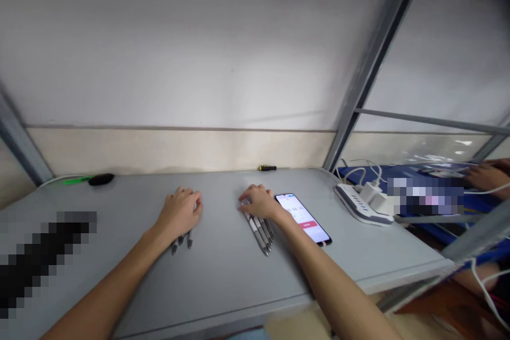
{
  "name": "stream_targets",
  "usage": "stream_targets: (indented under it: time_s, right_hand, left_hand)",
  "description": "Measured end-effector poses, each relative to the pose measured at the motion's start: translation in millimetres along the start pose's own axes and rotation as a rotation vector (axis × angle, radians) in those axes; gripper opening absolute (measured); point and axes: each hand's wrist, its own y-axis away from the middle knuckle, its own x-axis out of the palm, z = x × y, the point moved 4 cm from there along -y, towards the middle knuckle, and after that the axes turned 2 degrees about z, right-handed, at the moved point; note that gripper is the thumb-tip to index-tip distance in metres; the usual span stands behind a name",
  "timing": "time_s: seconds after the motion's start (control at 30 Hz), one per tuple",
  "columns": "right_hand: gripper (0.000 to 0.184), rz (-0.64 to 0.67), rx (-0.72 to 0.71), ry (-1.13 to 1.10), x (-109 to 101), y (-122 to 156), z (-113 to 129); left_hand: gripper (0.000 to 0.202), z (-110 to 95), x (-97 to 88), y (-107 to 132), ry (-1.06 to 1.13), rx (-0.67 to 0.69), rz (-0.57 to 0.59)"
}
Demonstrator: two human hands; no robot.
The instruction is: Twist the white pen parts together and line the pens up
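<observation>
My left hand (180, 211) lies knuckles-up on the grey table (223, 281), its fingers curled over a small bunch of grey pens (182, 240) whose tips stick out toward me. My right hand (260, 202) rests the same way on a second bunch of grey and white pens (262, 235), fingers bent down onto them. Just right of that hand lies a phone (303, 218) with a lit white screen and a red button.
A small yellow-handled screwdriver (266, 168) lies by the wall. A black object (101, 179) and a green item sit at the back left. A white power strip (362, 203) with chargers is at the right; another person's hand (484, 176) works beyond it.
</observation>
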Motion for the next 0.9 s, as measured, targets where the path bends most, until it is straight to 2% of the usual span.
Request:
stream_targets:
  time_s: [0.3, 0.53, 0.9]
  right_hand:
    - [0.024, -0.036, 0.010, -0.083, 0, -4, -9]
    - [0.029, -0.021, 0.027, -0.043, -3, -3, -7]
    - [0.022, -0.203, 0.118, -0.089, -17, -1, -7]
  left_hand:
    - [0.018, 4, 5.7, 0, -0.004, -0.005, -0.008]
    - [0.017, 4, 8.6, 1, -0.023, 0.011, 0.035]
    - [0.019, -1, 7.5, 2, 0.078, 0.033, 0.110]
